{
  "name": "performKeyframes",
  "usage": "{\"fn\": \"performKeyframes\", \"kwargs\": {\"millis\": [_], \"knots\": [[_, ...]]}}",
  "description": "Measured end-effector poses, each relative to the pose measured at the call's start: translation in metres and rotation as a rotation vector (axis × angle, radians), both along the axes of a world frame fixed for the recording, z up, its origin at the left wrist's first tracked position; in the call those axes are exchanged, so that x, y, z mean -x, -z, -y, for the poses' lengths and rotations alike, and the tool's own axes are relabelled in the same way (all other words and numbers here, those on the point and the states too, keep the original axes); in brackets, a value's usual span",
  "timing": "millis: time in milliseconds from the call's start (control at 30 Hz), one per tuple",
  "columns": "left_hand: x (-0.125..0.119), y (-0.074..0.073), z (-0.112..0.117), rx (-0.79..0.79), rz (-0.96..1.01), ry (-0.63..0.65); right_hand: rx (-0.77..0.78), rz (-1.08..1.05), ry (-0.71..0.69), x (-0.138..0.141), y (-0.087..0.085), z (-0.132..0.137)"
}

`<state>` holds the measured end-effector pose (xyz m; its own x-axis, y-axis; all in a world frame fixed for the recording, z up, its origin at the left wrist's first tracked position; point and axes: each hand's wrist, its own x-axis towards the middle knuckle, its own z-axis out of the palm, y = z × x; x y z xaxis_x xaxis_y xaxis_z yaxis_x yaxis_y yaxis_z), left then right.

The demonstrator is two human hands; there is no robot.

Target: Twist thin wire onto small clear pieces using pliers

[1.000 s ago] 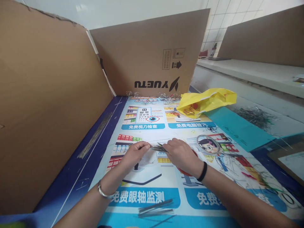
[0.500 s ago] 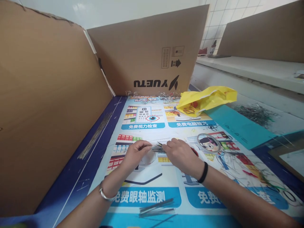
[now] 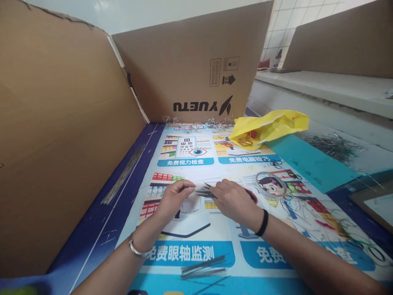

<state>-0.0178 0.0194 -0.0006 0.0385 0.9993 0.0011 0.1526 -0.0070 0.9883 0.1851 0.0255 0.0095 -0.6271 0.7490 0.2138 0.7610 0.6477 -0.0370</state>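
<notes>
My left hand (image 3: pixel 175 200) is closed in a pinch on a thin wire (image 3: pixel 199 205), which hangs below the fingertips in a faint curved loop. Close to its right, my right hand (image 3: pixel 233 201) is wrapped round red-handled pliers (image 3: pixel 205 192) with slim pointed jaws. The jaws stand apart and point left, their tips just beside the left fingertips. Whether they touch the wire is too fine to tell. One red handle shows past the far side of the right hand, and the palm hides the rest.
Bundles of thin grey wires lie at front (image 3: pixel 204 267) and left (image 3: pixel 124 176). A round picture disc (image 3: pixel 270 184), loose wires and a yellow bag (image 3: pixel 270 128) are to the right. Tangled wire (image 3: pixel 333 148) lies beyond a teal sheet (image 3: pixel 310 164). Cardboard panels (image 3: pixel 184 73) stand left and behind.
Both hands stay nearly in place. The pliers have turned slightly, so more of the jaws and the red handle shows. The whole view has shifted a little.
</notes>
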Motion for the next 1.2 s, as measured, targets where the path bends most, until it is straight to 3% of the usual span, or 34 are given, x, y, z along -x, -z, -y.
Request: {"fn": "performKeyframes", "kwargs": {"millis": [1200], "knots": [[0.0047,-0.0036,-0.0019,0.017,-0.035,0.128,0.215,-0.217,-0.043,0.0,0.0041,-0.0027]]}}
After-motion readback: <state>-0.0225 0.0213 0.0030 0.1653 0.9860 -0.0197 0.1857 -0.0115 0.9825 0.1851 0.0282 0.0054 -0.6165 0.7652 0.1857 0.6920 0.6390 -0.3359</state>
